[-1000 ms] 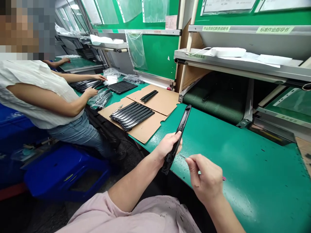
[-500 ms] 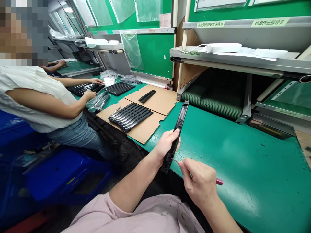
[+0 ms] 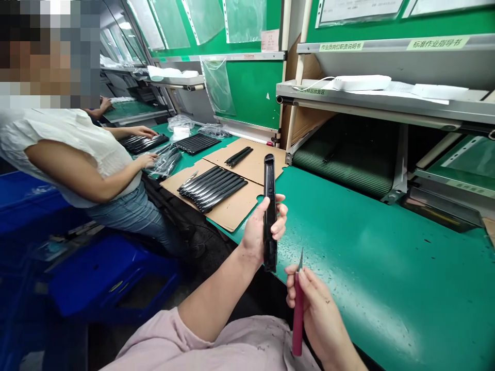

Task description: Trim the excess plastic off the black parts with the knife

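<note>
My left hand [image 3: 263,232] is wrapped round a long black plastic strip [image 3: 269,185] and holds it nearly upright above the near edge of the green table [image 3: 367,247]. My right hand [image 3: 315,306] grips a knife with a dark red handle [image 3: 297,319]; its small blade [image 3: 300,259] points up, just right of the strip's lower end and apart from it.
Two cardboard sheets [image 3: 232,208] to the left carry rows of black strips [image 3: 212,186] and a pair of strips [image 3: 238,155]. A conveyor belt [image 3: 344,165] runs under a shelf behind. A seated co-worker [image 3: 73,154] handles bagged strips at the left; blue crates [image 3: 104,273] stand on the floor.
My left hand has turned the strip from a rightward lean to nearly upright. My right hand has drawn the knife back from the strip's lower end and raised the blade to point up.
</note>
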`<state>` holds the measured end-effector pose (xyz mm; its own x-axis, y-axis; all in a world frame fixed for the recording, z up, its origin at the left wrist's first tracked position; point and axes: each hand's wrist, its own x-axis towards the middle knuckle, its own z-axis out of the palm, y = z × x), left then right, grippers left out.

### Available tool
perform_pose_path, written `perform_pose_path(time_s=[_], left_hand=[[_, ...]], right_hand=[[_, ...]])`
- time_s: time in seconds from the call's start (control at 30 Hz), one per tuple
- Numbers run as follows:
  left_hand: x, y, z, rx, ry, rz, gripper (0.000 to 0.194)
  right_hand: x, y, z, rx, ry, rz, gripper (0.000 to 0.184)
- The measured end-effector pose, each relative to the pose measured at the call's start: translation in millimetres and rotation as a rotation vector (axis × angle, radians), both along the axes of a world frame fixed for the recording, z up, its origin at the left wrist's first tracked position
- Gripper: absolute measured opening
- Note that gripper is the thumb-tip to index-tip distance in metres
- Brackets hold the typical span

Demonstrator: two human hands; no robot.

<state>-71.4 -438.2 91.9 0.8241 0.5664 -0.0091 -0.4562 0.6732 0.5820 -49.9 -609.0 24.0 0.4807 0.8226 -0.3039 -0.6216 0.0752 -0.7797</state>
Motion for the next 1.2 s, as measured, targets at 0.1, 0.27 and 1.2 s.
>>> perform_pose_path(time_s=[0.1,0.27,1.2], left_hand=[[-1,0,-0.8,-0.043,-0.020,0.008,0.036],[2,1,-4.3,0.024,0.151,-0.023,0.031],[-5,-14,6.8,0.181,0.205,0.620,0.044]], right_hand=[[-18,-7,-25.4,-0.019,0.069,0.079,0.041],[-9,-17,-20.3,-0.123,-0.420,0.043,0.049],[23,27,18.7,-0.224,-1.073,-0.302,0.033]])
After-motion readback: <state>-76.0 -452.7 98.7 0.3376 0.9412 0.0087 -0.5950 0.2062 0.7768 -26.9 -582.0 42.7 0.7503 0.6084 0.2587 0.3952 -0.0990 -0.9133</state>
